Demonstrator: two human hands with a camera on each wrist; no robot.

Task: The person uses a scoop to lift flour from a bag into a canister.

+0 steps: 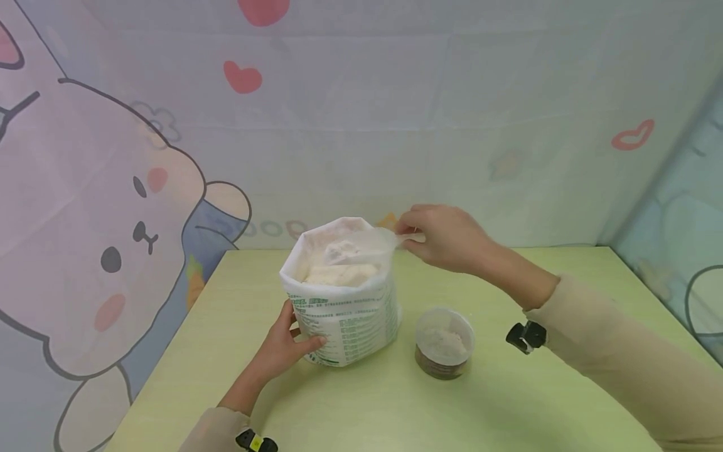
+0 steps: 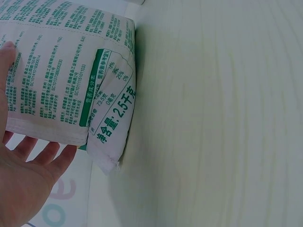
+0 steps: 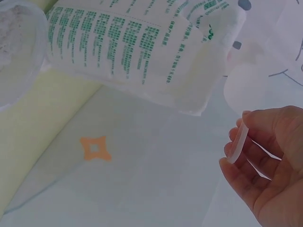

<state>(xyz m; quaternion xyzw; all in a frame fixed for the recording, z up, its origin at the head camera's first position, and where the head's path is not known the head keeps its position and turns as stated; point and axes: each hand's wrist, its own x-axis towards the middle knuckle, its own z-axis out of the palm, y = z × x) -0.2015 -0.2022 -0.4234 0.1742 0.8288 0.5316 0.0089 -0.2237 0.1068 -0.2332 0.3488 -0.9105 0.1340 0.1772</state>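
A white flour bag (image 1: 361,333) with green print stands upright on the table, its top rolled open over pale flour (image 1: 339,276). My left hand (image 1: 279,348) grips the bag's lower left side, thumb on the front; in the left wrist view the fingers (image 2: 59,158) bend round its bottom edge. My right hand (image 1: 446,238) pinches the handle of a translucent plastic scoop (image 1: 377,242) between thumb and fingers. The scoop's bowl lies over the bag's mouth, with white flour showing at it. The handle (image 3: 238,145) shows clearly in the right wrist view.
To the bag's right, below my right forearm, stands a round clear tub (image 1: 443,367) with some white flour inside and a brownish lower part. The light wooden table (image 1: 350,414) meets a cartoon-printed cloth (image 1: 395,94) at the back.
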